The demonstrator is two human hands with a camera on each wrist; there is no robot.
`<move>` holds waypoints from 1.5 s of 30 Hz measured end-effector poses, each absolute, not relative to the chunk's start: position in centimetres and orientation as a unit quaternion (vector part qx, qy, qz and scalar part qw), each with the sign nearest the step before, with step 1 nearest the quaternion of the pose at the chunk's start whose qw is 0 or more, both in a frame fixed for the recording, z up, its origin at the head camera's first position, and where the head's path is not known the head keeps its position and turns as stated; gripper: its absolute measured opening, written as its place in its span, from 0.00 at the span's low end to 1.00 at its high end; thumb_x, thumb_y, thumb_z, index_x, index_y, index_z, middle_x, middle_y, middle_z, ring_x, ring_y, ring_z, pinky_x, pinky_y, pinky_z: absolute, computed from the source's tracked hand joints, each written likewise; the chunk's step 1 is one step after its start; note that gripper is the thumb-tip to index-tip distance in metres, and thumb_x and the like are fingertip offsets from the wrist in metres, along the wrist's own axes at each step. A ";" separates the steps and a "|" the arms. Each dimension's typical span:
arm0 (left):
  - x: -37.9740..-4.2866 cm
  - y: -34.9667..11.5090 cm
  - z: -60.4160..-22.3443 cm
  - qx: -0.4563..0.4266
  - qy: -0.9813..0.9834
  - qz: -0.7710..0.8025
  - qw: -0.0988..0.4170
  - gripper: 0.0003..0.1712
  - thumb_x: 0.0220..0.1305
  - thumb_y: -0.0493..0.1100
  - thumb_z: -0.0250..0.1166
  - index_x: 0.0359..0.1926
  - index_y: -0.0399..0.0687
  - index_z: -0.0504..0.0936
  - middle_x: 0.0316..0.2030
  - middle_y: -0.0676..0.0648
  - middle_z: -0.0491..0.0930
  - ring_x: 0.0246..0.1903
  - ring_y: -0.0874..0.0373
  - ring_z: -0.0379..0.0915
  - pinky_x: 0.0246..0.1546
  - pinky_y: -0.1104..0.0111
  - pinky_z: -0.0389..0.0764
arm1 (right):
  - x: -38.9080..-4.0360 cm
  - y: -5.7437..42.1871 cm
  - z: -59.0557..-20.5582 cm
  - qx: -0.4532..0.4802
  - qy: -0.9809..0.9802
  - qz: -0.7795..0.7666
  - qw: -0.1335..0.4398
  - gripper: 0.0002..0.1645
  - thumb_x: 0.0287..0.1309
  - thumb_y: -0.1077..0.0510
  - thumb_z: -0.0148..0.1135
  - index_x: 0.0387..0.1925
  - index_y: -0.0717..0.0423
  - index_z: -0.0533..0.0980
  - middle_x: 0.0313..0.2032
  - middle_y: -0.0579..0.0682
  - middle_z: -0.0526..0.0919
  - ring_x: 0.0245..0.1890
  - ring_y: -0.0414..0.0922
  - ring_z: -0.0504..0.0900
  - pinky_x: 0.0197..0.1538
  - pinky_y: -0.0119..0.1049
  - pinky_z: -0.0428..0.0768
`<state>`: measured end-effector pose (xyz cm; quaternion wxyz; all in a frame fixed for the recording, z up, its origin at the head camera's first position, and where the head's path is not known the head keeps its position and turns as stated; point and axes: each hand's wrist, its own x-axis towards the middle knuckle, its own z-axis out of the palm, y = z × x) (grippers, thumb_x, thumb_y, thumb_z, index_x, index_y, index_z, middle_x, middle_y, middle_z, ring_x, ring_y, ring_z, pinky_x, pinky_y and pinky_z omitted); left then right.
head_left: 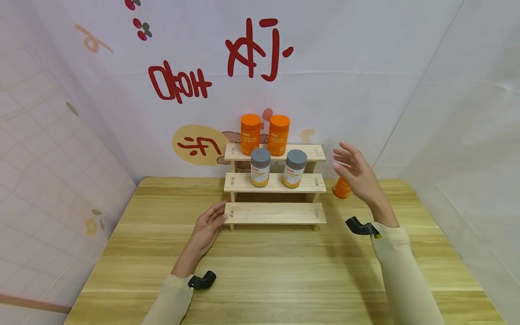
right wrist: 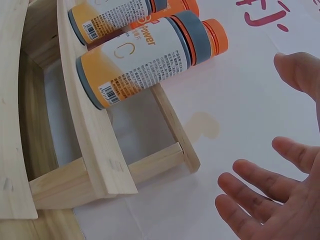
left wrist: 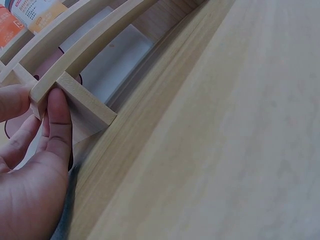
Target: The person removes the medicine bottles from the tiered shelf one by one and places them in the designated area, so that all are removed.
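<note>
A three-step wooden display rack (head_left: 276,213) stands on the table near the back wall. My left hand (head_left: 209,228) is at the left end of its lowest step; in the left wrist view the thumb and a finger (left wrist: 60,120) pinch that step's end. On the right, my right hand (head_left: 357,174) is raised beside the rack, fingers spread and holding nothing. Partly hidden behind it, an orange bottle (head_left: 342,189) stands on the table. Two orange-capped bottles (head_left: 250,137) are on the top step. Two grey-capped bottles (right wrist: 135,62) with white-and-yellow labels occupy the middle step.
The wood-grain table (head_left: 268,275) is bordered at the back by a white cloth wall (head_left: 345,108) with red characters and small printed pictures. More cloth walls rise on the left and right. A black wrist mount (head_left: 361,226) sits at each sleeve cuff.
</note>
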<state>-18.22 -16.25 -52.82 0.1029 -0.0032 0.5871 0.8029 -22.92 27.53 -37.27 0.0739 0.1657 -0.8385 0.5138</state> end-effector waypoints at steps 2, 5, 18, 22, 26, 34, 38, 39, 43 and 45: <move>-18.2 -16.2 -52.8 -0.001 0.588 0.803 0.103 0.34 0.72 0.31 0.60 0.77 0.41 0.63 0.54 0.49 0.71 0.52 0.64 0.73 0.49 0.77 0.80 | -23.2 27.4 -37.2 0.163 -0.840 0.514 0.069 0.39 0.76 0.53 0.57 0.80 0.41 0.54 0.75 0.59 0.66 0.74 0.58 0.66 0.63 0.16 0.69; -18.3 -16.2 -52.7 0.001 0.588 0.803 0.103 0.35 0.72 0.31 0.61 0.77 0.40 0.62 0.54 0.49 0.71 0.52 0.64 0.73 0.48 0.78 0.80 | -23.6 27.2 -37.0 0.159 -0.845 0.507 0.061 0.38 0.76 0.52 0.57 0.80 0.40 0.54 0.75 0.59 0.66 0.74 0.58 0.66 0.65 0.21 0.71; -18.2 -16.3 -53.0 0.010 0.590 0.801 0.097 0.35 0.72 0.31 0.61 0.76 0.39 0.63 0.53 0.50 0.72 0.52 0.65 0.74 0.49 0.78 0.81 | -24.9 26.1 -36.2 0.137 -0.833 0.536 0.010 0.41 0.75 0.46 0.57 0.81 0.44 0.51 0.76 0.57 0.64 0.74 0.57 0.67 0.77 0.59 0.60; -18.2 -16.3 -52.9 0.006 0.587 0.803 0.099 0.34 0.72 0.31 0.61 0.76 0.41 0.64 0.53 0.50 0.72 0.52 0.65 0.73 0.49 0.78 0.80 | -25.2 25.6 -36.0 0.136 -0.827 0.546 0.002 0.42 0.75 0.45 0.57 0.81 0.45 0.52 0.76 0.56 0.65 0.74 0.56 0.67 0.78 0.59 0.59; -18.2 -16.3 -52.9 -0.001 0.586 0.804 0.100 0.34 0.72 0.30 0.60 0.76 0.42 0.64 0.53 0.50 0.71 0.51 0.65 0.72 0.47 0.78 0.80 | -25.6 25.1 -35.7 0.136 -0.827 0.545 0.001 0.42 0.74 0.45 0.58 0.81 0.46 0.53 0.75 0.55 0.66 0.76 0.55 0.65 0.78 0.59 0.58; -18.2 -16.3 -52.8 -0.003 0.586 0.804 0.103 0.34 0.72 0.30 0.60 0.76 0.43 0.65 0.52 0.51 0.71 0.49 0.66 0.71 0.45 0.79 0.79 | -26.4 24.1 -35.3 0.139 -0.825 0.548 -0.008 0.42 0.74 0.44 0.58 0.80 0.47 0.54 0.75 0.55 0.67 0.74 0.55 0.67 0.77 0.58 0.60; -18.1 -16.3 -52.8 -0.001 0.591 0.800 0.105 0.34 0.73 0.31 0.61 0.76 0.44 0.65 0.52 0.51 0.70 0.50 0.66 0.71 0.45 0.79 0.79 | -26.7 23.7 -35.2 0.145 -0.826 0.545 -0.008 0.41 0.75 0.44 0.58 0.80 0.49 0.54 0.75 0.57 0.67 0.73 0.55 0.69 0.76 0.58 0.64; -18.1 -16.3 -52.8 -0.001 0.592 0.799 0.106 0.33 0.73 0.31 0.60 0.76 0.44 0.65 0.53 0.51 0.70 0.50 0.66 0.71 0.46 0.79 0.79 | -26.8 23.6 -35.1 0.146 -0.826 0.544 -0.009 0.41 0.74 0.44 0.58 0.80 0.48 0.54 0.75 0.57 0.67 0.73 0.55 0.69 0.76 0.58 0.64; -18.2 -16.3 -52.9 0.001 0.593 0.798 0.106 0.33 0.73 0.31 0.60 0.76 0.43 0.64 0.54 0.50 0.70 0.51 0.65 0.72 0.48 0.78 0.79 | -26.9 23.2 -34.9 0.147 -0.828 0.541 -0.015 0.42 0.74 0.42 0.58 0.80 0.47 0.55 0.75 0.56 0.67 0.74 0.55 0.68 0.76 0.59 0.62; -18.2 -16.3 -53.0 0.002 0.591 0.799 0.107 0.34 0.73 0.30 0.59 0.76 0.42 0.64 0.54 0.50 0.70 0.52 0.65 0.72 0.48 0.78 0.79 | -27.0 23.0 -34.8 0.147 -0.827 0.542 -0.017 0.42 0.73 0.41 0.58 0.80 0.46 0.56 0.75 0.56 0.67 0.74 0.55 0.68 0.76 0.59 0.62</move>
